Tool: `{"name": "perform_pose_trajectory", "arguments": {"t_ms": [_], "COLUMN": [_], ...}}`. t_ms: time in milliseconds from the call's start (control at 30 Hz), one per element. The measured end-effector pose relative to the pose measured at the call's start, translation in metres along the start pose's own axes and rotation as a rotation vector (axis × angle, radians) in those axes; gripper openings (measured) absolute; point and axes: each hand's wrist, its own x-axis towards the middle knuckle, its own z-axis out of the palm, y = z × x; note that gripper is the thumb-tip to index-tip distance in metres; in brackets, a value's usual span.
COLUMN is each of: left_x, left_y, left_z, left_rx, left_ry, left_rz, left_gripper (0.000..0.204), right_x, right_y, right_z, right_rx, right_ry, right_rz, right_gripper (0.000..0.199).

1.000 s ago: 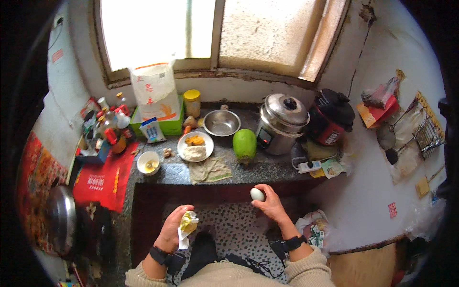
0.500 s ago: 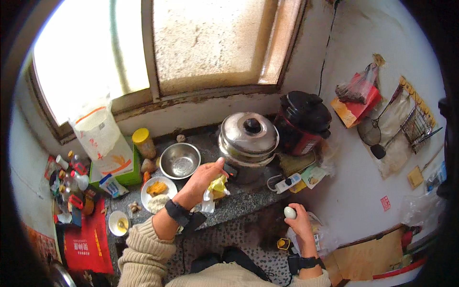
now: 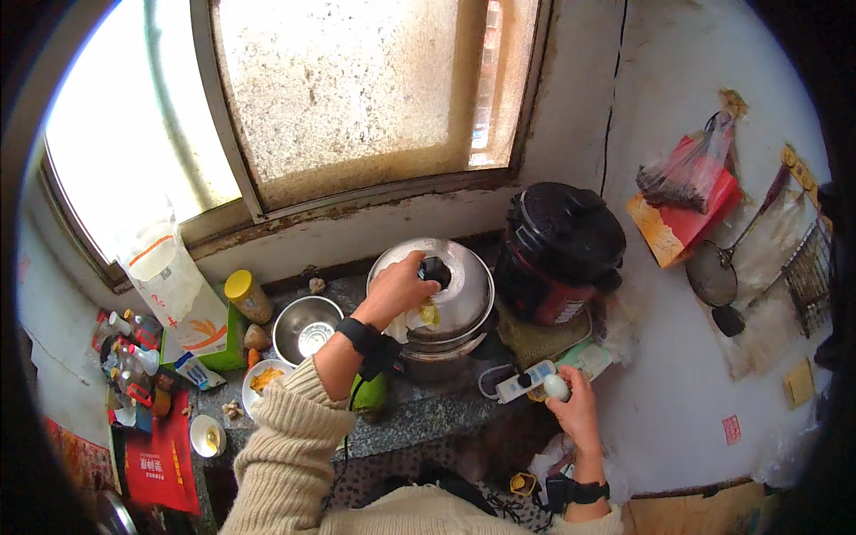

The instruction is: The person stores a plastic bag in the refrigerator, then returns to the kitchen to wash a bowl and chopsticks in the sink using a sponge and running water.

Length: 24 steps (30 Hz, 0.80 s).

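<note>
My left hand (image 3: pixel 392 294) is closed around the black knob (image 3: pixel 434 271) of a domed steel lid (image 3: pixel 469 294), which sits on a pot on the counter. A crumpled yellow-and-white packet (image 3: pixel 429 315) hangs below that palm, apparently tucked in the same hand. Off to the right, my right hand (image 3: pixel 580 415) grips a pale egg (image 3: pixel 556 387) in its fingers, held in the air near the counter's front edge. Behind the egg lies a white power strip (image 3: pixel 524 383). Left of the pot stands a steel bowl (image 3: pixel 308 328).
A black-and-red electric cooker (image 3: pixel 562 254) stands right of the pot. Further left are a plate (image 3: pixel 252 392) of yellow food, a small white bowl (image 3: pixel 208 435), a yellow-lidded jar (image 3: pixel 250 297) and several bottles. A green rounded thing (image 3: pixel 368 394) lies by my left wrist. Kitchen tools hang on the right wall.
My left hand has moved forward from in front of the pot and taken hold of the lid's knob. My right hand has risen slightly with the egg. The view has shifted.
</note>
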Motion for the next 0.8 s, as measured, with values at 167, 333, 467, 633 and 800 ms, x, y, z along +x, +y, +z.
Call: {"name": "perform_pose_trajectory", "arguments": {"t_ms": [167,333,467,633,800], "left_x": [0.020,0.030,0.034,0.015,0.000], "left_y": [0.003,-0.008,-0.005,0.008,-0.002], "left_z": [0.007,0.008,-0.012,-0.077,-0.094], "left_rx": [0.124,0.032,-0.376,-0.479,-0.466], "left_ry": [-0.058,-0.046,-0.046,0.073,0.128], "left_rz": [-0.059,-0.041,-0.143,-0.093,-0.129], "left_gripper": [0.060,0.059,0.057,0.058,0.057], "right_x": [0.042,0.069,0.086,0.114,0.129], "right_y": [-0.039,-0.051,-0.049,-0.081,-0.118], "right_z": [-0.009,0.003,0.016,0.047,0.068], "right_rx": [0.383,0.580,0.626,0.508,0.268], "right_ry": [-0.120,-0.166,-0.170,-0.261,-0.367], "right_rz": [0.059,-0.001,-0.056,-0.216,-0.564], "right_gripper": [0.064,0.061,0.054,0.041,0.040]}}
